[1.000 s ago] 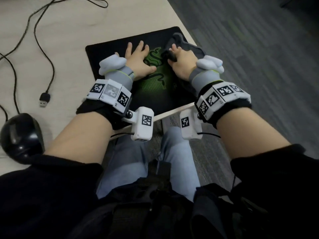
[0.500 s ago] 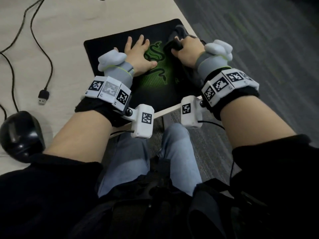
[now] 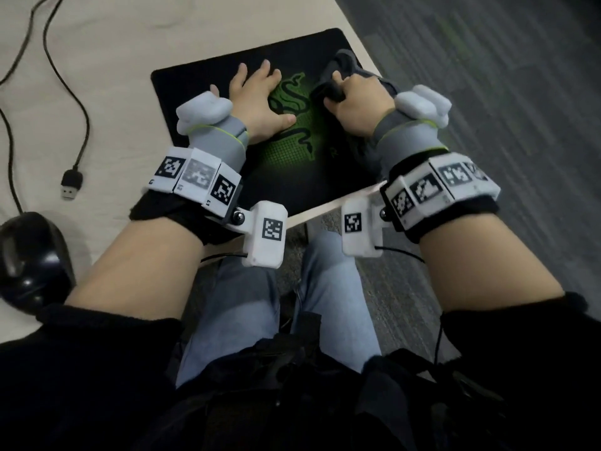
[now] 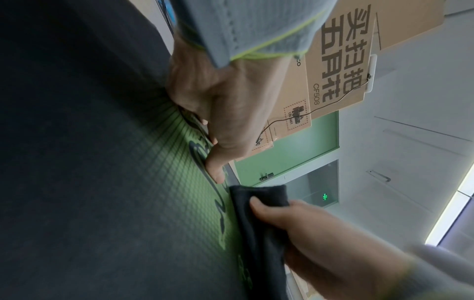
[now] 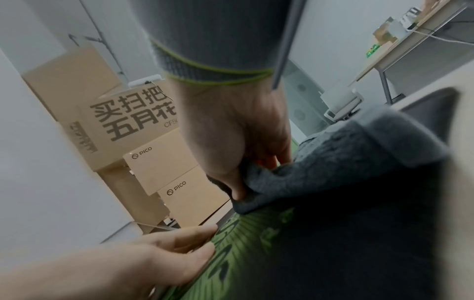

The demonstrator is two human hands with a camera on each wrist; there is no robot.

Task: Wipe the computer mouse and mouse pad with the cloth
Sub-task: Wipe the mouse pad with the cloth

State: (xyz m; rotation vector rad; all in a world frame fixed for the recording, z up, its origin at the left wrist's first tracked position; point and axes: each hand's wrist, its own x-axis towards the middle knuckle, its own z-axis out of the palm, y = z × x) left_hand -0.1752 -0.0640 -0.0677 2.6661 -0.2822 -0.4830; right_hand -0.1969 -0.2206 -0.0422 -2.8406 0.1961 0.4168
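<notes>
Left hand (image 3: 260, 99) flat, fingers spread on mouse pad (image 3: 201, 92); right hand (image 3: 357, 102) grip bunching cloth (image 3: 341, 65)

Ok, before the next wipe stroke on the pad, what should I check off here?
1. Left hand flat on the mouse pad, steadying it: ok.
2. Right hand grips the cloth: ok.
3. Cloth touching the pad: ok.
4. Mouse off the pad, out of the stroke: ok.
5. Cable clear of the pad: ok.
6. Pad's right edge already wiped: cannot tell.
</notes>
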